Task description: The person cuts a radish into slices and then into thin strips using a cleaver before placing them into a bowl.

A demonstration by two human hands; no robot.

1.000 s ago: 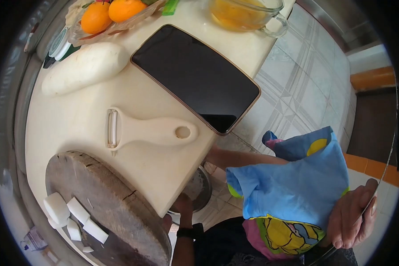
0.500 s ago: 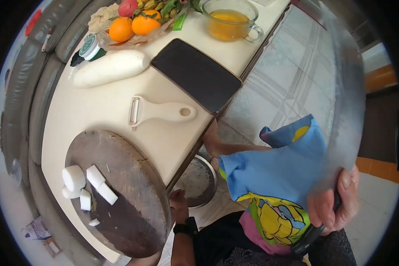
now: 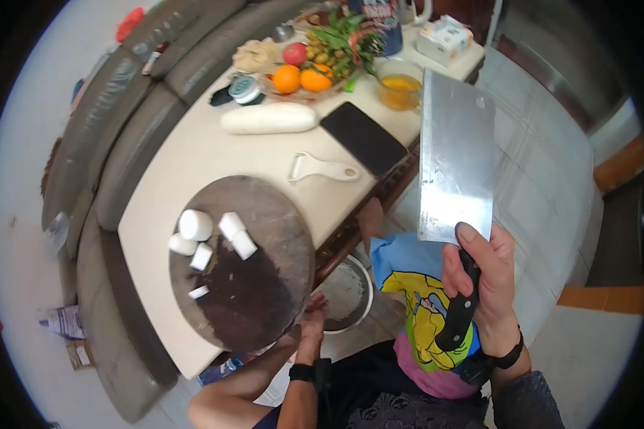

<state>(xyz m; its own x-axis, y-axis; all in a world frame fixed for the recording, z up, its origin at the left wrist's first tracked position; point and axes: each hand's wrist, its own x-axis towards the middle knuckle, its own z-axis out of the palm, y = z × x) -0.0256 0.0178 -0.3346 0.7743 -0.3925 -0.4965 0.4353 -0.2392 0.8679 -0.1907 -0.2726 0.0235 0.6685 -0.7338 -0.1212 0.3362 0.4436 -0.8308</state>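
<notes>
My right hand [image 3: 488, 275] is closed around the black handle of a cleaver [image 3: 456, 164], holding it upright with its broad blade pointing away. Behind it, over my lap, a blue cloth [image 3: 415, 286] shows a yellow cartoon print. Low beside the near right edge of the round wooden chopping board [image 3: 279, 236], my left hand [image 3: 313, 317] has its fingers loosely extended, with nothing visible in them. White chunks of peeled radish [image 3: 195, 225] lie on the board's left and upper part, several in all. A dark wet patch covers its middle.
Beyond the board on the table [image 3: 157, 214] are a peeler [image 3: 325, 169], a whole white radish [image 3: 268, 119], a dark tablet [image 3: 365, 139], a fruit bowl with oranges [image 3: 286, 79] and a glass cup [image 3: 399, 87]. A round metal basin [image 3: 368, 300] stands on the floor.
The camera view has shifted and now takes in more of the table. The cleaver, formerly blurred and close to the camera at far right, stands sharper and further left. The radish chunks keep their places.
</notes>
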